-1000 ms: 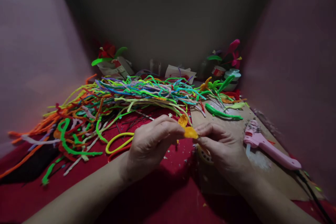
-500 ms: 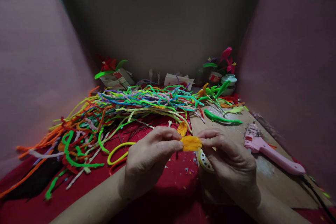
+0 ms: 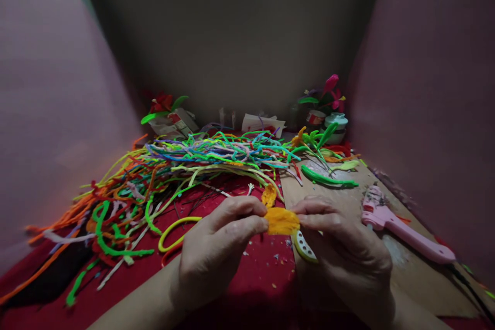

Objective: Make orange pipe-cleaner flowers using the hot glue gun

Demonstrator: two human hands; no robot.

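Note:
Both hands pinch a small fuzzy orange petal shape made of pipe cleaner, held between them above the red cloth. My left hand grips its left end with thumb and fingers closed. My right hand grips its right end. A second orange petal lies just behind them. A small oval white and green piece shows under my right hand.
A big heap of coloured pipe cleaners covers the left and middle. A pink glue gun lies on the cardboard sheet at right, near green leaf shapes. Craft flowers and small boxes stand at the back wall.
The orange petal has turned from edge-on to flat between my fingers. My hands and the whole scene sit lower in view as my head tilted up.

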